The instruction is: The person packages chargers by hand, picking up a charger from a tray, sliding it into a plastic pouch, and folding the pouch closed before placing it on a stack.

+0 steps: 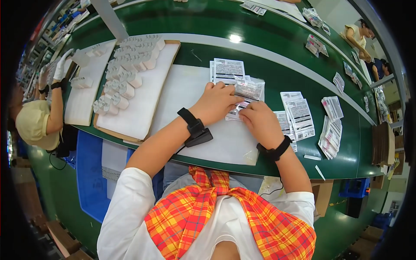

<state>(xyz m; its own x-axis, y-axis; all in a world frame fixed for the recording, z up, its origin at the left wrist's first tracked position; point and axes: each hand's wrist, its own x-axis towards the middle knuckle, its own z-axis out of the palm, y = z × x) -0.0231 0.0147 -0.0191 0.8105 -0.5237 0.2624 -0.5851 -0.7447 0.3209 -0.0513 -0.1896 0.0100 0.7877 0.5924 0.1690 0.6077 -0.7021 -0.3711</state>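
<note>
"Head view: where do the hands meet?"

"Over the right part of the white mat [225, 149]. The left hand [215, 104] comes in from the left and the right hand [263, 123] from the right, with their fingertips close together."

"What are they working at?"

"A silver printed packet [250, 89], lying just beyond the fingertips, on the far right part of the mat. More printed pieces show under and between the hands."

"How do the fingers stand?"

"Bent and narrow on both hands. I cannot tell whether either pinches the packet's near edge, because the hands hide it."

"What is near them?"

"A far stack of printed packets [229, 68] lies beyond the left hand. Right of the right hand is a fanned stack [300, 116], and farther right on the green table [353, 145] sits a loose pile [330, 135]."

"And on the left?"

"A cardboard tray [141, 106] with rows of white containers [123, 86]. Past it, a co-worker in a pale cap [32, 117] reaches over the table with gloved hands."
</note>
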